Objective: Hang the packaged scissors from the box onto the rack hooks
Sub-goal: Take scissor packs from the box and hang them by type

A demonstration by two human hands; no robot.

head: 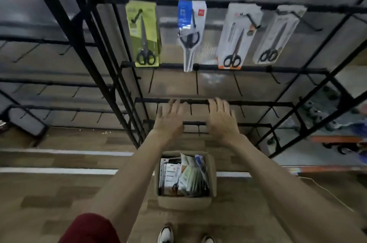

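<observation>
Both hands are out in front, palms down, over the lower rails of the rack [218,4]. Left hand [170,118]: fingers [179,106] straight and slightly apart, gripping nothing. Right hand [222,117]: same, its fingers [217,104] straight and spread, gripping nothing. The fingertips overlap a lower rail in the view, but motion blur means I can't tell if they touch it. The box [184,203] sits on the floor [59,193] at the near foot of the rack, between the forearms in the view, open at the top. The packaged scissors [184,177] in it stand on edge, tightly stacked. Four packs hang on the top rail, left to right: green pack [144,34], blue-and-white pack [190,34], white-and-orange pack [236,38], grey-white pack [276,36], each on its own hook, handles down, well apart from the hands. The blue-and-white one hangs lowest, its tip crossing the second rail. More hooks [196,83] run along the rails below. Shoes [165,234] are at the near edge, just near of the box. A second rack section stands to the left.
</observation>
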